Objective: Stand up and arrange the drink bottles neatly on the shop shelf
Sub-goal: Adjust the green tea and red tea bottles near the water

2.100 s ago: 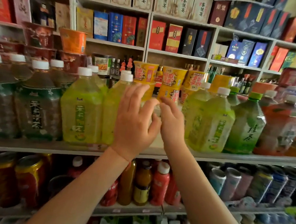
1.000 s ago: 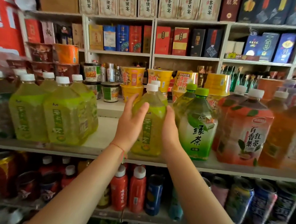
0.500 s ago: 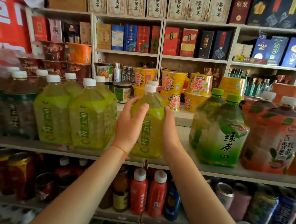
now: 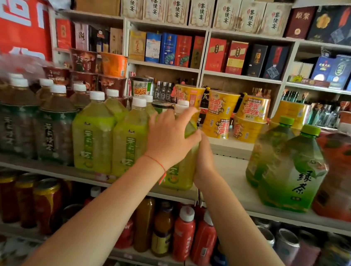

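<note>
A yellow-green tea bottle [image 4: 184, 174] with a white cap stands upright on the white shop shelf [image 4: 230, 177]. It is right beside two matching yellow-green bottles [image 4: 129, 143]. My left hand [image 4: 169, 141] curls over its shoulder and front, hiding most of the upper half. My right hand [image 4: 205, 162] grips its right side, fingers hidden behind it. Dark tea bottles [image 4: 17, 120] fill the shelf's left end.
Two green-capped green tea bottles [image 4: 292, 171] and orange-red bottles [image 4: 345, 176] stand to the right, with a bare gap of shelf between them and my hands. Yellow noodle cups [image 4: 222, 114] sit behind. Small red bottles [image 4: 183, 233] and cans line the lower shelf.
The held bottle has slid left up against the yellow-green row. My left hand has shifted from its left side to over its shoulder and front.
</note>
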Demonstrator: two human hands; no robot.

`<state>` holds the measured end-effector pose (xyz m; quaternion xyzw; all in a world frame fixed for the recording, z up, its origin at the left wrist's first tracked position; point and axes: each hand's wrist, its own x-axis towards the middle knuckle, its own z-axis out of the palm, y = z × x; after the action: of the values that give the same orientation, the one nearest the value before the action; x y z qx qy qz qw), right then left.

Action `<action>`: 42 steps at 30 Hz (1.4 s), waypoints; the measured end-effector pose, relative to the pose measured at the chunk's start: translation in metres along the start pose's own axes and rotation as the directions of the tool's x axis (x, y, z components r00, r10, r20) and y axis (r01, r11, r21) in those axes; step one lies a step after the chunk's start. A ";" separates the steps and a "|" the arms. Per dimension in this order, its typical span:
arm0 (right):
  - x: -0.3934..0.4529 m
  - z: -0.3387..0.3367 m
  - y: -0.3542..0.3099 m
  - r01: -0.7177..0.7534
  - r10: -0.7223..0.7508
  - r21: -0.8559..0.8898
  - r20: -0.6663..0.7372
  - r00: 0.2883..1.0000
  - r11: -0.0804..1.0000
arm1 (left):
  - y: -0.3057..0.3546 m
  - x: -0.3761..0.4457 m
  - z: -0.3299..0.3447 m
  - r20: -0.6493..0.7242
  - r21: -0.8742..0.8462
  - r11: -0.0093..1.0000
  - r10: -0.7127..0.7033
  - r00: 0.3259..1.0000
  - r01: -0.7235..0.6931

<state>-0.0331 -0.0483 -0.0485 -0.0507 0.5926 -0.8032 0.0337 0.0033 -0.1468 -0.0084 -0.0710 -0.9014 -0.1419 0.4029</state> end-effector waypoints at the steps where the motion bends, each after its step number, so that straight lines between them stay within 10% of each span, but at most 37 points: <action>1: 0.001 0.002 0.001 0.013 -0.013 -0.003 0.007 1.000 1.000 | -0.002 -0.001 -0.001 -0.014 0.036 0.999 -0.015 1.000 0.015; 17: -0.029 0.007 0.012 0.016 -0.024 -0.146 -0.056 0.998 0.989 | -0.005 -0.018 0.010 -0.042 -0.013 1.000 0.024 0.999 -0.025; 22: -0.060 -0.016 -0.020 0.197 -0.216 -0.339 -0.020 0.976 0.920 | 0.030 -0.031 0.019 -0.339 -0.153 0.982 0.057 0.939 -0.114; 26: -0.078 -0.066 -0.048 0.542 -0.622 -0.411 -0.081 0.779 0.733 | 0.081 -0.029 0.029 -0.466 -0.294 0.928 0.071 0.882 -0.230; 31: -0.084 -0.148 -0.072 0.637 -0.832 -0.573 -0.153 0.534 0.515 | 0.146 -0.023 0.065 -0.263 -0.517 0.840 0.028 0.964 -0.165; 38: -0.060 -0.220 -0.079 0.240 -0.343 -0.356 -0.263 0.902 0.903 | 0.208 -0.026 0.107 0.079 -0.720 0.685 -0.077 0.994 0.111; 42: -0.047 -0.232 -0.080 0.017 -0.023 -0.032 -0.183 0.983 0.999 | 0.206 -0.022 0.112 0.096 -0.727 0.664 -0.156 0.983 0.176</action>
<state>-0.0144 0.2007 -0.0415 0.0171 0.6046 -0.7958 -0.0300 -0.0115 0.0832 -0.0553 -0.1456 -0.7769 -0.5256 0.3146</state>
